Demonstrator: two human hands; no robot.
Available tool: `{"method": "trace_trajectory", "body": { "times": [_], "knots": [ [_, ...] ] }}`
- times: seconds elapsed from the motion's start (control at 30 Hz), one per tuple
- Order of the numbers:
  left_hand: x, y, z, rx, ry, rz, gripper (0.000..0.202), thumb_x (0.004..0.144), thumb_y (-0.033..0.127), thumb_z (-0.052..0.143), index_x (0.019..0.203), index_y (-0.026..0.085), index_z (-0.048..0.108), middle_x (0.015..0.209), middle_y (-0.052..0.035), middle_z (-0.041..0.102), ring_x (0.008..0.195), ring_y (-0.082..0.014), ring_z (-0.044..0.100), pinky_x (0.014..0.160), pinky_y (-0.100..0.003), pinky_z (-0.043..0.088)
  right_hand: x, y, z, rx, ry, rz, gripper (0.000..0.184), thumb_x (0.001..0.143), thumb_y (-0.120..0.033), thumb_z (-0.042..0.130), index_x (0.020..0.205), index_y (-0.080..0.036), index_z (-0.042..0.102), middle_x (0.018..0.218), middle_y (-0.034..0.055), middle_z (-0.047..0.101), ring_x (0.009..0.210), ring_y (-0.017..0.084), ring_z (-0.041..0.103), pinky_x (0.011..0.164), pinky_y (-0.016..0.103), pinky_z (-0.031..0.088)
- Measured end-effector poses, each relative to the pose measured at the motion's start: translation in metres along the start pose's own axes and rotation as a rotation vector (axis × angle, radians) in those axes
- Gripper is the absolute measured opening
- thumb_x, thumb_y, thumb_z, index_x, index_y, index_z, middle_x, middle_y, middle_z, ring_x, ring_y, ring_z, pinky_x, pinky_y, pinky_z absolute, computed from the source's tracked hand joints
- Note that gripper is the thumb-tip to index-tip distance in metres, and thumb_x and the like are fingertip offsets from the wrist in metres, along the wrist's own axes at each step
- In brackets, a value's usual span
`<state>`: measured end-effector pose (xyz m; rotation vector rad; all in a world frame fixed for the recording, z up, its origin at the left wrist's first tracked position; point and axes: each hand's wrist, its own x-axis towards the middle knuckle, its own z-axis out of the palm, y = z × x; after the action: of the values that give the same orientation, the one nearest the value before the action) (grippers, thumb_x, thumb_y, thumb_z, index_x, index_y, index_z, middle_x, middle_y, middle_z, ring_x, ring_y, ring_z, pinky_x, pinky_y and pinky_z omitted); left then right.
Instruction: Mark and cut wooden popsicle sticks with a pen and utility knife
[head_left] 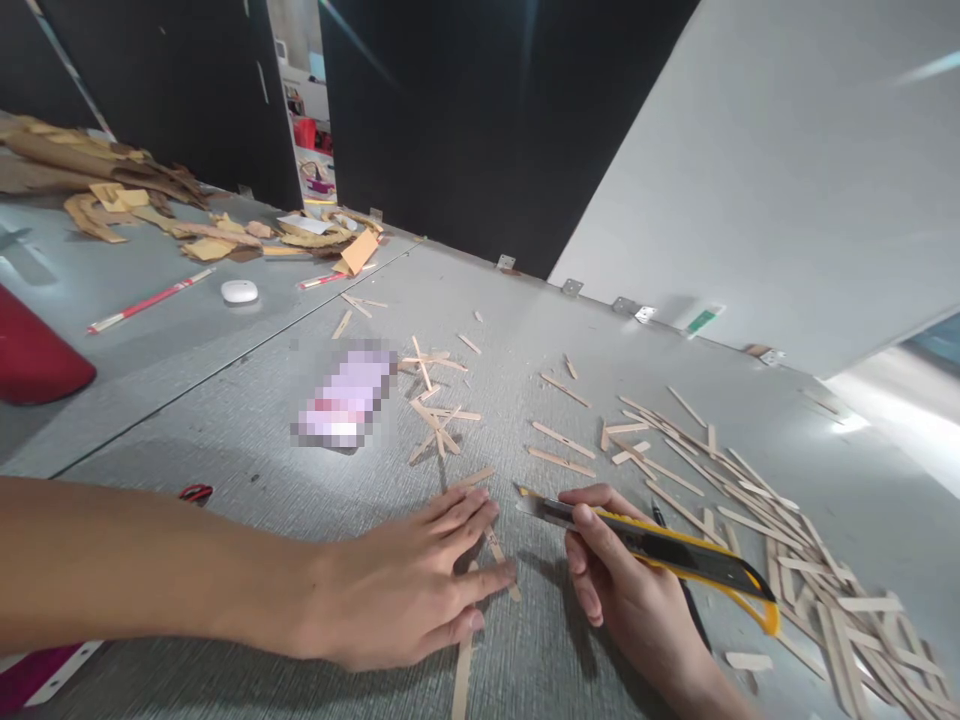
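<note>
My left hand (412, 580) lies palm down on the grey table with its fingers spread. Its fingertips press on a small wooden craft stick (512, 590), partly hidden by the fingers. Another stick (463, 680) runs from beneath the thumb towards the near edge, and one more craft stick (477, 478) lies just beyond the fingertips. In my right hand (622, 590) is a yellow and black utility knife (675, 545), gripped near its front. The knife's tip points left, a short way from my left fingers and apart from the sticks.
A large heap of craft sticks (840, 600) spreads along the right. Crossed sticks (439, 430) lie near a pixelated phone-like object (349, 395). Farther left are a white rounded case (239, 292), torn brown paper (112, 165) and a red object (37, 355). Dark panels (465, 130) stand behind.
</note>
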<state>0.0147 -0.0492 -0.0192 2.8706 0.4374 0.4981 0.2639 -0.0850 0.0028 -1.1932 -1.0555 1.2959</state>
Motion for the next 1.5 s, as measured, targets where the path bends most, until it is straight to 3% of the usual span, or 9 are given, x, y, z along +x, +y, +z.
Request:
{"method": "trace_trajectory", "body": {
  "times": [0.23, 0.4, 0.5, 0.63, 0.73, 0.87, 1.5],
  "knots": [
    [0.0, 0.001, 0.0, 0.024, 0.01, -0.029, 0.047, 0.107, 0.03, 0.049, 0.152, 0.017, 0.051, 0.167, -0.0189, 0.035, 0.156, -0.0378, 0.029, 0.128, -0.052, 0.029, 0.0, 0.0, -0.002, 0.03, 0.007, 0.012, 0.025, 0.095, -0.045, 0.074, 0.095, -0.021, 0.068, 0.055, -0.0077, 0.06, 0.031, 0.003, 0.046, 0.032, 0.009, 0.034],
    [0.001, -0.001, -0.001, 0.017, -0.039, -0.033, 0.046, 0.109, 0.03, 0.044, 0.153, 0.017, 0.049, 0.166, -0.0239, 0.033, 0.157, -0.0392, 0.026, 0.127, -0.054, 0.03, -0.001, 0.004, -0.004, 0.019, -0.052, -0.014, 0.031, 0.098, -0.051, 0.066, 0.105, -0.021, 0.07, 0.066, -0.0023, 0.068, 0.043, 0.01, 0.06, 0.041, 0.018, 0.049],
    [0.002, -0.003, -0.001, -0.012, -0.037, -0.035, 0.045, 0.109, 0.03, 0.045, 0.151, 0.018, 0.051, 0.166, -0.0249, 0.033, 0.156, -0.0402, 0.027, 0.126, -0.055, 0.031, -0.007, 0.006, -0.004, -0.176, -0.057, -0.019, 0.043, 0.103, -0.058, 0.053, 0.103, -0.019, 0.072, 0.065, 0.0005, 0.067, 0.045, 0.014, 0.063, 0.042, 0.025, 0.052],
    [0.004, -0.005, -0.001, -0.026, -0.037, -0.029, 0.044, 0.109, 0.03, 0.045, 0.15, 0.016, 0.053, 0.164, -0.027, 0.034, 0.156, -0.0413, 0.025, 0.126, -0.057, 0.032, -0.013, 0.006, 0.0, -0.676, -0.013, -0.303, 0.034, 0.104, -0.047, 0.054, 0.098, -0.021, 0.075, 0.059, 0.0003, 0.067, 0.045, 0.014, 0.061, 0.041, 0.024, 0.044],
    [0.005, -0.005, -0.001, -0.027, -0.047, -0.025, 0.045, 0.109, 0.03, 0.044, 0.15, 0.015, 0.053, 0.165, -0.0277, 0.033, 0.157, -0.041, 0.021, 0.127, -0.057, 0.03, -0.012, 0.003, 0.007, -0.837, -0.008, -0.482, 0.028, 0.104, -0.037, 0.052, 0.094, -0.023, 0.075, 0.058, -0.0012, 0.068, 0.042, 0.012, 0.06, 0.043, 0.025, 0.044],
    [0.006, -0.005, -0.004, -0.032, -0.056, -0.02, 0.045, 0.109, 0.031, 0.044, 0.15, 0.014, 0.054, 0.164, -0.0271, 0.034, 0.156, -0.0405, 0.024, 0.127, -0.055, 0.029, -0.007, 0.004, 0.009, -0.81, -0.026, -0.482, 0.03, 0.105, -0.036, 0.049, 0.094, -0.024, 0.073, 0.046, -0.0065, 0.055, 0.034, 0.011, 0.052, 0.039, 0.025, 0.041],
    [0.006, -0.007, 0.0, 0.011, -0.026, 0.007, 0.044, 0.109, 0.031, 0.046, 0.148, 0.014, 0.055, 0.164, -0.0263, 0.036, 0.156, -0.0396, 0.026, 0.125, -0.056, 0.033, -0.007, 0.01, 0.005, -0.804, -0.036, -0.483, 0.03, 0.106, -0.037, 0.049, 0.094, -0.024, 0.072, 0.043, -0.0084, 0.05, 0.033, 0.011, 0.052, 0.038, 0.024, 0.039]
  ]
}}
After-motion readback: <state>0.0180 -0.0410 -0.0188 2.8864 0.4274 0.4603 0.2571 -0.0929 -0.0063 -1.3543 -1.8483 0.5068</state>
